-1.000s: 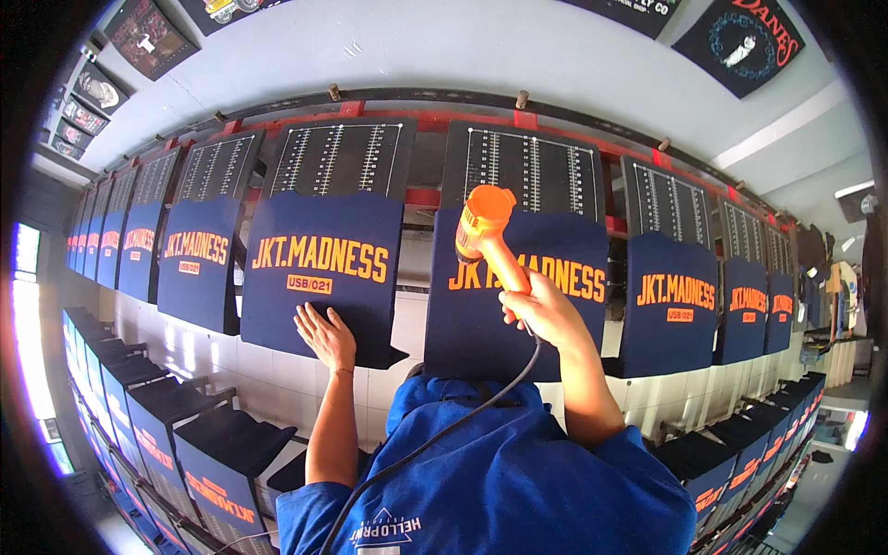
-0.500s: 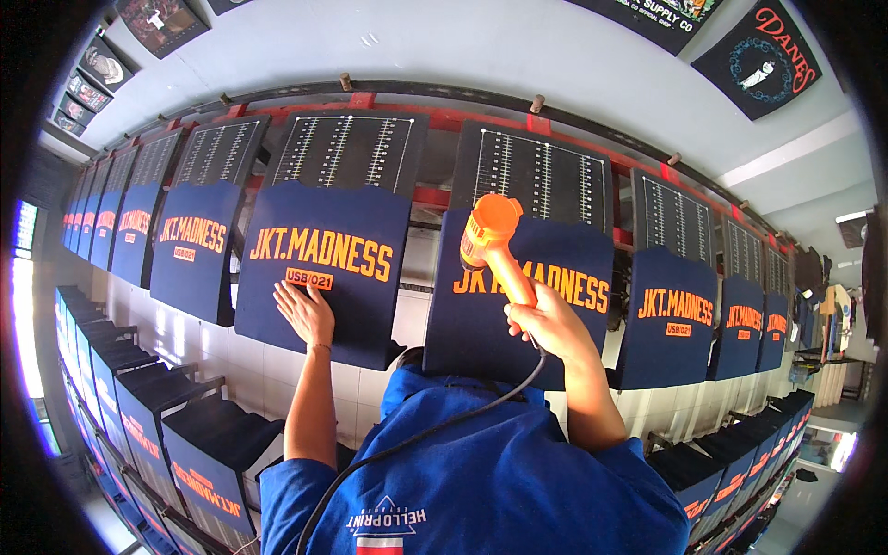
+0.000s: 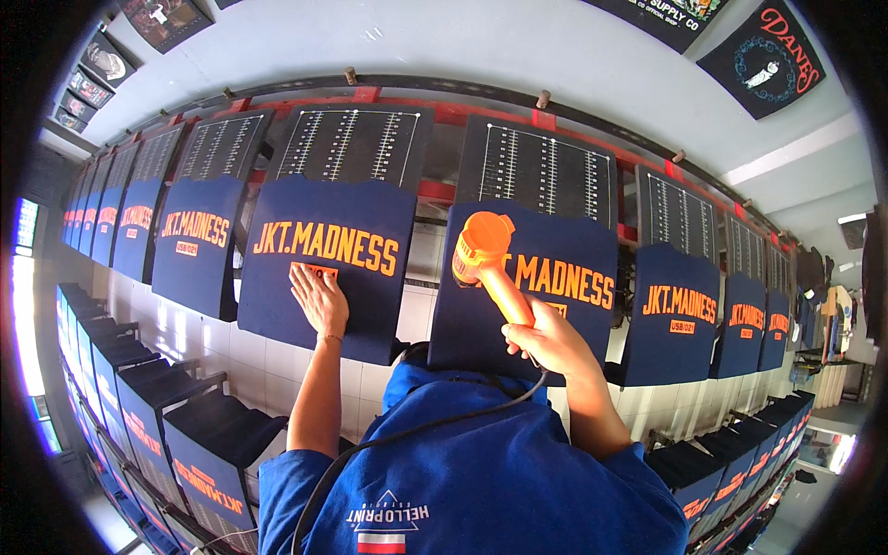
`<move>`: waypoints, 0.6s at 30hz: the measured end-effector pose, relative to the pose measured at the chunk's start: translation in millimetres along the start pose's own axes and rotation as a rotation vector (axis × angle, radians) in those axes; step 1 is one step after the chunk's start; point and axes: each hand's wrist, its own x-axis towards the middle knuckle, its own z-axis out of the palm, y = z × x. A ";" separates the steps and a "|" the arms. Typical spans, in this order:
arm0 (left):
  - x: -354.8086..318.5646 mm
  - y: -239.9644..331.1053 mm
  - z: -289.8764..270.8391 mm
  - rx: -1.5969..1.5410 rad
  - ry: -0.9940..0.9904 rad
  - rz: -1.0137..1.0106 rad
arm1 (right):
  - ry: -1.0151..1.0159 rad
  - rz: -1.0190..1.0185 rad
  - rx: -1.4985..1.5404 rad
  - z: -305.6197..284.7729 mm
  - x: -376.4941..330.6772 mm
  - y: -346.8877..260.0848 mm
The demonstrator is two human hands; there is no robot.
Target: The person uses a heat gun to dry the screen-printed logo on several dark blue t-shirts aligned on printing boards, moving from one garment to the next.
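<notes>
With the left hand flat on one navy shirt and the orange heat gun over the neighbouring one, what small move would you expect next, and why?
Probably a short sweep of the orange heat gun along the orange print of the shirt beneath it. The right hand holds it by the handle with its nozzle near the first letters of that print, while the left hand lies flat on the neighbouring shirt.

I wear a bright blue shirt with short sleeves. It has a soft collar near the top, a bit crumpled. Low on the shirt there is small white writing with a little pointed shape above it, and under that a small red and white patch. My left hand and my right hand are bare, with no gloves. A thin band sits around my left wrist
</notes>
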 end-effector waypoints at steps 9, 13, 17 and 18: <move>20.8 -9.4 -4.2 -0.004 0.011 -0.111 | -0.022 0.053 -0.054 -0.3 -8.2 -6.0; 20.6 -11.4 -2.1 -0.024 0.030 -0.109 | 0.015 0.047 -0.071 -5.0 -14.0 -9.0; 18.1 -9.9 -3.1 -0.014 0.036 -0.068 | 0.051 0.048 -0.046 -10.6 -7.9 -0.9; 17.4 -10.0 -2.6 -0.019 0.038 -0.061 | 0.061 0.043 -0.039 -11.2 -4.0 0.9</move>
